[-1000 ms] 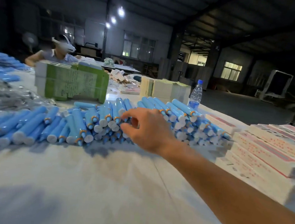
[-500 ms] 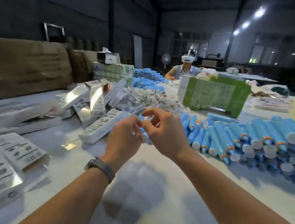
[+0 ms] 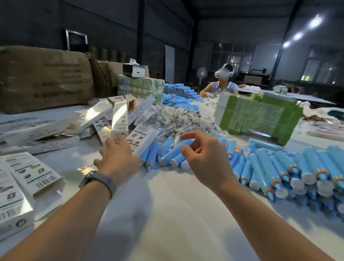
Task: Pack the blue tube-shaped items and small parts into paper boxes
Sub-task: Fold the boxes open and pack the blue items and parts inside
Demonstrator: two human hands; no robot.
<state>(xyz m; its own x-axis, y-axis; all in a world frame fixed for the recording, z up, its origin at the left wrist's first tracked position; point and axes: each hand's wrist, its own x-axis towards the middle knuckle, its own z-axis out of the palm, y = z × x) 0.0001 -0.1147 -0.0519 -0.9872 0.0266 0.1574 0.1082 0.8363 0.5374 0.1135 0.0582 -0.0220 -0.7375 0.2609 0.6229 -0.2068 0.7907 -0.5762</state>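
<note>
While heaps of blue tubes [image 3: 270, 166] lie loose on the surface [image 3: 165, 227], packing seems far from done. Left hand [image 3: 117, 158] touches a white paper box [image 3: 120, 122]; right hand [image 3: 204, 156] hovers, loosely curled, empty.

No wording or number can be read anywhere. Barcodes and lines of fine print are borne by the white paper boxes [image 3: 121, 117], dense print by the green cartons [image 3: 257, 117], and faint dark lettering by the brown cardboard box [image 3: 36, 79], all blurred beyond reading.
</note>
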